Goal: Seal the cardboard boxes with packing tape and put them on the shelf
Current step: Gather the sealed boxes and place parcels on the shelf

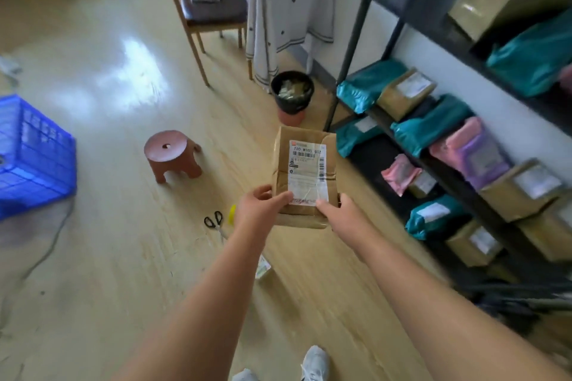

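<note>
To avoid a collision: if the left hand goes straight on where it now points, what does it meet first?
The left hand, carrying the box, probably reaches the black bin first; height and depth are unclear.

Bare left hand (257, 209), bare right hand (339, 210), bare forearms (213, 288), whitish sneakers (315, 363)

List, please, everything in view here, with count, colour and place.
cardboard box: one, brown, white label, held up mid-frame
shelf: one, black, right
teal bags: several, on the shelf
pink bags: two, on the shelf
brown boxes: several, on the shelf
stool: one, reddish brown, floor
scissors: one pair, black handles, floor
crate: one, blue, far left
bin: one, black, floor by the shelf
chair: one, wooden, dark seat, back
shoes: two, white, bottom edge
left hand: grips the cardboard box's near left edge
right hand: grips its near right edge
</note>
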`<state>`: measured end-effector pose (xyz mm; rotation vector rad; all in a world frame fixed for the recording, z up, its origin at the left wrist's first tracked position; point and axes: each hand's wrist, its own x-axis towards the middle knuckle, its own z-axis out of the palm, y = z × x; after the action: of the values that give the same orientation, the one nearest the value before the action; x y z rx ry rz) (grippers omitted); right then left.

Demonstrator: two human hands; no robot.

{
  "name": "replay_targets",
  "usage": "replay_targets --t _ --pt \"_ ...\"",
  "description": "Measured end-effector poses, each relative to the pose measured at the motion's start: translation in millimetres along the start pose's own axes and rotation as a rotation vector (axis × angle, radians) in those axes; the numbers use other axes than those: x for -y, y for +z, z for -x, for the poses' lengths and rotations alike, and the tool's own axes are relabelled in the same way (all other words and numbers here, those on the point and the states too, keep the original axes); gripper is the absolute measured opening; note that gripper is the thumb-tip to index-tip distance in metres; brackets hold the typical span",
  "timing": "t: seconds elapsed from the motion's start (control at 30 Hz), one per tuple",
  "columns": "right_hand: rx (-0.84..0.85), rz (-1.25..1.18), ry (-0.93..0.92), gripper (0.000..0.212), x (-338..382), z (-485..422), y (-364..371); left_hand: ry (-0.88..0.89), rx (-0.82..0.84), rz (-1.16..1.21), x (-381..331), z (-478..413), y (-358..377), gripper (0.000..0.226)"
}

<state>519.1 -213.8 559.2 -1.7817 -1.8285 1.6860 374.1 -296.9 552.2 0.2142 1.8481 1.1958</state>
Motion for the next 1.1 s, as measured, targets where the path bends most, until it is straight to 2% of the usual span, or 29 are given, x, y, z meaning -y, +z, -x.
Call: replay_targets --t 0.07,0.13,0.2,0.33,0.47,0.67,0.83,1.1 --pt "-0.043 -0.035 -0.028 0.039 23 13 -45 0.048 0.051 0.004 -43 19 26 0.043" --pt "-0.084 -0.043 -0.058 0.037 44 22 -84 0.101 0.086 -0.006 -77 29 49 0.074" --pt "-0.127 -0.044 -0.092 0.04 63 27 -118 0.151 0.093 -0.003 -108 34 69 0.083" --pt "-0.206 -0.071 -0.146 0.052 99 32 -178 0.22 0.175 0.055 -173 38 105 0.054" --pt "-0.258 -0.051 -0.17 0.056 134 21 -221 0.293 0.199 0.004 -226 22 132 0.042" --pt "-0.314 -0.111 -0.181 0.049 189 -24 -261 0.382 0.144 -0.106 -303 -23 166 0.045" --pt "-0.365 -0.141 -0.145 0.06 223 -77 -279 0.37 0.169 -0.151 -350 -75 195 0.042" --pt "-0.381 -0.18 -0.072 0.043 238 -159 -317 0.315 0.229 -0.205 -387 -147 253 0.031"
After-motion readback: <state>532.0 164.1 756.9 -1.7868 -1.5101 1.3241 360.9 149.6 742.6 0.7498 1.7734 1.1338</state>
